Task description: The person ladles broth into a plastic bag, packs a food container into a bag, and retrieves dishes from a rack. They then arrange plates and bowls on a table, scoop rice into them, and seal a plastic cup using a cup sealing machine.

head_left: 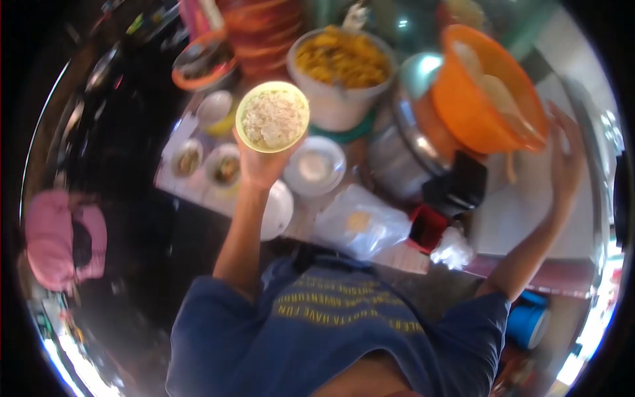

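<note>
My left hand (266, 164) is closed round a pale yellow bowl (240, 130) of white rice (273, 120), raised above the crowded table. My right hand (567, 149) is beside the rim of a large orange basin (456, 109), its fingers apart and stretched upward; blur hides whether they touch the rim. Whitish contents show inside the basin, which tilts over a big silver pot (397, 155). Right of my left hand is a white plate (313, 188) with something pale on it. Two small bowls of food (188, 159) stand to its left.
A white tub (337, 109) of yellow-orange food stands at the back. Nearby are an orange-rimmed bowl (233, 69), a clear plastic bag (383, 231), a small red container (427, 226) and a black object (463, 185). A pink cap-like item (49, 238) is at far left.
</note>
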`<state>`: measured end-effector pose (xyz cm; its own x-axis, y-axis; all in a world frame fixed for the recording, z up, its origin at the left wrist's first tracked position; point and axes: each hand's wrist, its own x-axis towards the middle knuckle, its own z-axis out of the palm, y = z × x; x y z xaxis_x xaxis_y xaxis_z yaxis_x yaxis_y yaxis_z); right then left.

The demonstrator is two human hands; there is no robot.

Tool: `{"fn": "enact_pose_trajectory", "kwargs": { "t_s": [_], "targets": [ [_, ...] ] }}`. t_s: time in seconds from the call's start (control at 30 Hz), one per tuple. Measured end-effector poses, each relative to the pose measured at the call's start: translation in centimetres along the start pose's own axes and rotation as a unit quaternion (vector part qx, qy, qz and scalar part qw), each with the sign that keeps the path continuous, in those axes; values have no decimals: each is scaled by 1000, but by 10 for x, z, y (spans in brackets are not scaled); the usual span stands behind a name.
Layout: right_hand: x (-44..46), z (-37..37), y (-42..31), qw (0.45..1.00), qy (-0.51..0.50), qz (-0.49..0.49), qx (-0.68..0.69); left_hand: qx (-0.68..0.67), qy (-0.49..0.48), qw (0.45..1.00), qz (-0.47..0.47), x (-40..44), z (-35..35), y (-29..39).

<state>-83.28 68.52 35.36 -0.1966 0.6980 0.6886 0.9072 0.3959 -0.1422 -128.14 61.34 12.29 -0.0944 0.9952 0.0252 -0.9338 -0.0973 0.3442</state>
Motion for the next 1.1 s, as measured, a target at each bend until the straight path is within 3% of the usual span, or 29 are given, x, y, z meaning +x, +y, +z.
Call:
{"fn": "enact_pose_trajectory", "kwargs": {
  "t_s": [0.07, 0.17, 0.27, 0.3, 0.37, 0.4, 0.43, 0.47, 0.5, 0.53, 0.57, 0.63, 0.8, 0.93, 1.0, 1.03, 1.07, 1.1],
  "targets": [
    [-19, -3, -1, 998, 25, -28, -59, -20, 84, 996, 27, -52, -76, 20],
    [-40, -4, -7, 991, 40, -44, -121, -45, 132, 990, 31, -88, -151, 25],
    [-55, 4, -28, 997, 31, 10, -75, 103, 292, 951, 9, -124, -186, 17],
    [-59, 6, -35, 997, 35, 28, -63, 102, 296, 950, 7, -131, -195, 13],
    [-62, 9, -45, 997, 43, 44, -52, 285, 322, 902, 42, -134, -219, 4],
    [-64, 9, -49, 997, 44, 47, -46, 399, 301, 860, 107, -137, -225, -3],
    [-65, 10, -53, 997, 47, 51, -39, 399, 301, 860, 106, -134, -223, -5],
    [-66, 11, -54, 997, 45, 52, -41, 621, 264, 720, 160, -130, -219, -7],
    [-68, 13, -55, 997, 41, 47, -46, 798, 208, 528, 201, -127, -214, -11],
    [-69, 14, -56, 997, 37, 43, -52, 837, 204, 473, 183, -124, -217, -21],
    [-71, 15, -59, 997, 36, 46, -55, 837, 202, 475, 180, -122, -228, -28],
    [-74, 15, -68, 998, 22, 60, -28, 929, 109, 331, 125, -117, -241, -35],
    [-88, -4, -69, 997, 30, 54, -43, 875, 127, 433, 175, -111, -229, -18],
    [-100, -18, -76, 995, 64, 73, -18, 790, 126, 451, 395, -48, -103, 30],
    [-105, -22, -79, 994, 75, 76, -13, 706, 41, 469, 529, -5, -11, 47],
    [-108, -24, -80, 993, 86, 76, -7, 682, -31, 457, 570, 14, 35, 53],
    [-111, -26, -83, 993, 89, 81, -12, 662, -70, 362, 653, 32, 81, 52],
    [-113, -27, -86, 992, 96, 79, 0, 650, -118, 335, 672, 51, 132, 43]
  ]
}}
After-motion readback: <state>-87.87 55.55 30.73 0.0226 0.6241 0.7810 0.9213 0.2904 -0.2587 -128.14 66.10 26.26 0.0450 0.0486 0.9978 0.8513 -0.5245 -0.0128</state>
